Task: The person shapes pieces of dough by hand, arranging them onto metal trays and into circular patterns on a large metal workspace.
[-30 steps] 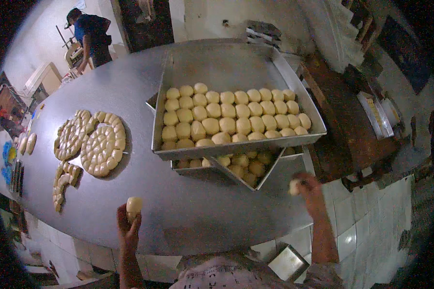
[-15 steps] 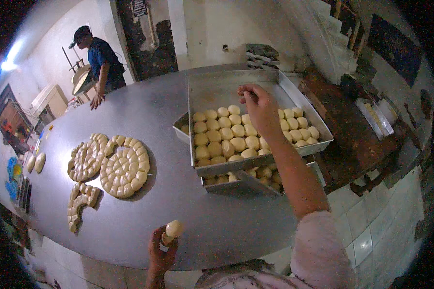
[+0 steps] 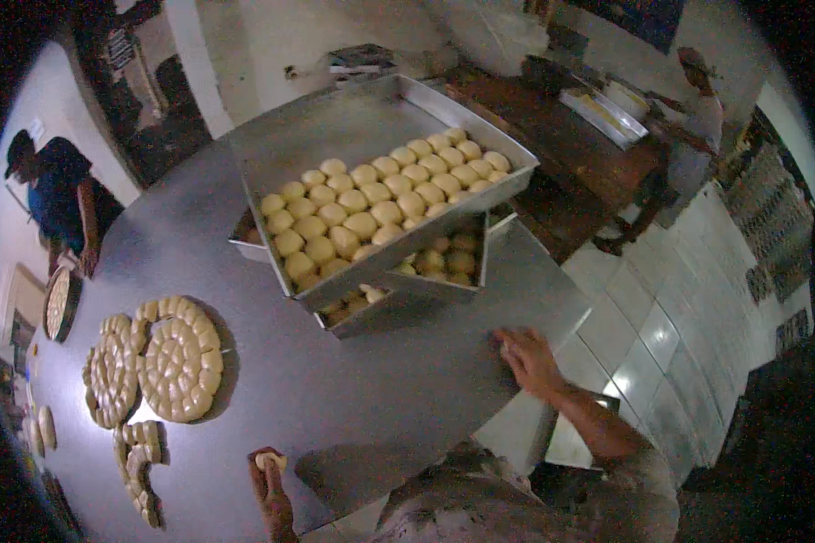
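My left hand (image 3: 271, 493) is closed round a pale dough ball (image 3: 272, 462) at the near edge of the metal table. Out over the table's right part is my right hand (image 3: 532, 364), its fingers loosely bent and apart, with nothing visible in them. Beyond both hands stands a large metal tray (image 3: 398, 264), partly filled with rows of round dough balls (image 3: 359, 224). It rests crosswise on other trays (image 3: 444, 282) that hold more dough balls. Left of my left hand, cut dough pieces lie in coiled rounds (image 3: 181, 371) and a short curved strip (image 3: 138, 471).
A person in dark clothes (image 3: 63, 195) stands at the far left by a round pan (image 3: 61, 303). At the far right another person (image 3: 697, 127) is beside a brown table (image 3: 552, 145) with a long tray (image 3: 604, 118). Tiled floor (image 3: 643, 317) lies to the right.
My view has turned to the right. My right hand has come back from above the tray to the table's near right. The person at left now has a round pan at the table.
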